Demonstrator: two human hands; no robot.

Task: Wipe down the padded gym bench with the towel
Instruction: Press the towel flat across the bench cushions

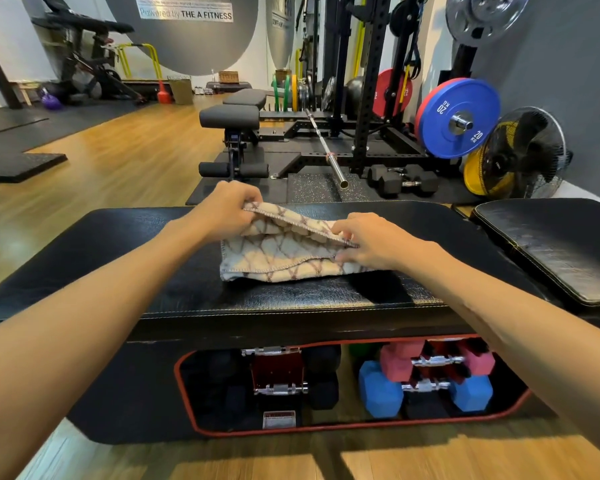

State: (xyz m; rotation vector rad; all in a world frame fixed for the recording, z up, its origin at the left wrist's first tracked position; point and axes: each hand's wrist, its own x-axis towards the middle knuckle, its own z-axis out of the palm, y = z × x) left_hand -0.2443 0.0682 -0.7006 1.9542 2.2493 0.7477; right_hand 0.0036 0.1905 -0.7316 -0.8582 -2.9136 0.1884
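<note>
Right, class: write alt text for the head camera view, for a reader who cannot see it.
Two bare hands, left hand and right hand, pinch the raised top edge of a folded patterned towel resting on a black padded gym bench. Dumbbells sit in the bench's open base; a squat rack stands behind.

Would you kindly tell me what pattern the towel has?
Cream towel with a brown diamond lattice, seen in the head view.

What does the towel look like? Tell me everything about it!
The towel is beige, soft-looking cloth with a brown criss-cross pattern and stitched edges. It lies folded on top of the black padded bench, near its middle. The left hand pinches its far left corner and the right hand grips its right end, lifting the top layer's edge while the bottom layer rests flat on the bench.
</note>
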